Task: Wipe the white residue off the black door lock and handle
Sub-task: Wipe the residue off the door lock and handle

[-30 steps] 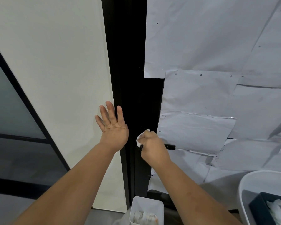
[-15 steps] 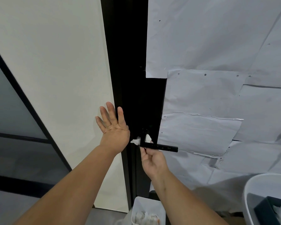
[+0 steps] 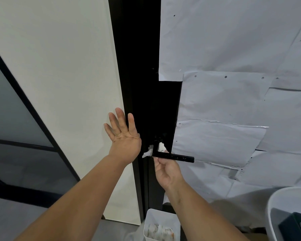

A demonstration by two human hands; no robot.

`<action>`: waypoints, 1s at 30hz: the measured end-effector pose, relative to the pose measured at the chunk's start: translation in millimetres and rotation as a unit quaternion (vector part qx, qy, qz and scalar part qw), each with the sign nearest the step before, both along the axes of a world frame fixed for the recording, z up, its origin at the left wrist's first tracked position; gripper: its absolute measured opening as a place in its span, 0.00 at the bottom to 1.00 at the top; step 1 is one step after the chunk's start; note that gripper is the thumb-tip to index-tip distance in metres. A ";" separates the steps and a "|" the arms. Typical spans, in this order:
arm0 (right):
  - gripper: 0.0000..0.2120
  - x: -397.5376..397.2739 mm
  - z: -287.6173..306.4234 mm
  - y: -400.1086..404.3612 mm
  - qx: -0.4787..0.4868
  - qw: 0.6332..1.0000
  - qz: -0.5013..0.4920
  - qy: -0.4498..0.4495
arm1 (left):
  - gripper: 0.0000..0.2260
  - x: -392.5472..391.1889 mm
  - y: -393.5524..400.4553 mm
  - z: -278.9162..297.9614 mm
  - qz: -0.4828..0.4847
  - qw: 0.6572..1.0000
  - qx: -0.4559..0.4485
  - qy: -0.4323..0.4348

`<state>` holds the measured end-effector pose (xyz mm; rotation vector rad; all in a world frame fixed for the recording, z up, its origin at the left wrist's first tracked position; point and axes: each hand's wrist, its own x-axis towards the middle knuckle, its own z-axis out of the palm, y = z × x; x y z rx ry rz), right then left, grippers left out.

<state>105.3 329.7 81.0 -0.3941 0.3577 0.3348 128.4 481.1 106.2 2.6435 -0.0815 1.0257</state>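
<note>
At far left you have a dark glass panel (image 3: 15, 119) with a black frame, and next to it a cream wall panel (image 3: 68, 75) running up the picture. Your left hand (image 3: 123, 134) lies flat where that panel meets the black door frame (image 3: 128, 49), fingers straight and spread, palm pressed to the surface and holding nothing.

Just right of it, on the black door (image 3: 165, 108), the handle (image 3: 174, 156) juts out level toward the right, its neck rising to the dark lock body (image 3: 157, 139), which is hard to make out against the door. A white wipe (image 3: 161, 147) is bunched round the neck of the handle, with a flap (image 3: 147, 153) hanging out on the left side. Your right hand (image 3: 166, 171) comes up from below the handle, fingers curled and pinching the wipe against the neck; the fingertips sit partly behind the bar. Your two hands are near each other but apart.

Right of the door, overlapping sheets of white paper (image 3: 233, 101) cover the door face. Below, a small white bin (image 3: 161, 218) with crumpled waste stands at the foot of the door, and a larger white tub (image 3: 275, 206) holding a dark box (image 3: 295, 225) sits at the lower right corner.
</note>
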 end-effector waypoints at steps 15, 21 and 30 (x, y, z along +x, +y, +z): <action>0.24 -14.8 -23.3 0.0 0.006 0.997 0.078 -0.020 | 0.43 -1.0 2.5 1.8 -0.007 1.000 -0.002 0.016; 0.25 -13.5 -25.1 -21.9 -0.042 0.998 0.032 -0.036 | 0.41 -3.1 2.8 4.3 -0.012 1.000 0.000 0.027; 0.20 -9.6 -33.9 -42.8 -0.364 0.930 0.002 -0.060 | 0.42 -5.4 0.7 4.7 -0.006 1.000 -0.004 0.027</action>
